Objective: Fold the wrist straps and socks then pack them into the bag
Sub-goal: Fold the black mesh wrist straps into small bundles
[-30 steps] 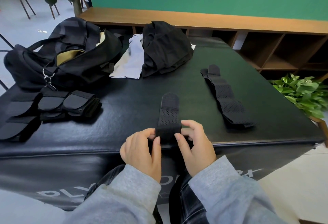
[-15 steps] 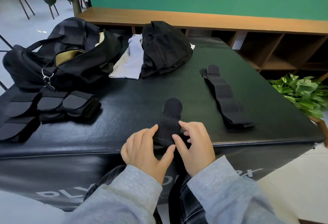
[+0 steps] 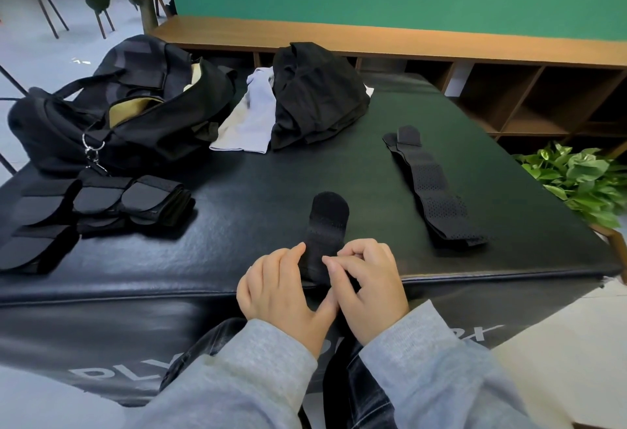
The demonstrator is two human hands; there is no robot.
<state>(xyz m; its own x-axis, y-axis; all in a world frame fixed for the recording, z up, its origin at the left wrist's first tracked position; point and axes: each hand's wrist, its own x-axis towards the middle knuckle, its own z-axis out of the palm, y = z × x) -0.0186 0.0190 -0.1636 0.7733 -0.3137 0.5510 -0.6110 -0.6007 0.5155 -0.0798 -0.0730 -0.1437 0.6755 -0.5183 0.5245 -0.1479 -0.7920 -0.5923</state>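
A black wrist strap (image 3: 326, 225) lies partly rolled at the near edge of the black padded table (image 3: 258, 184). My left hand (image 3: 283, 296) pinches its near end from the left and my right hand (image 3: 368, 287) pinches it from the right. Its rounded tab points away from me. A second perforated strap (image 3: 437, 192) lies stretched out flat to the right. Several folded straps (image 3: 98, 206) sit in a cluster at the left. The black bag (image 3: 115, 106) stands open at the far left, tan lining showing. White socks (image 3: 249, 118) lie beside it.
A heap of black cloth (image 3: 315, 96) sits at the far middle, partly over the socks. A wooden shelf unit (image 3: 509, 89) runs behind the table. A green potted plant (image 3: 583, 180) stands off the right edge. Chairs stand at the far left.
The strap between my hands has grown shorter as its near end was rolled up; the tab end has drawn closer to me. Both hands stay on it.
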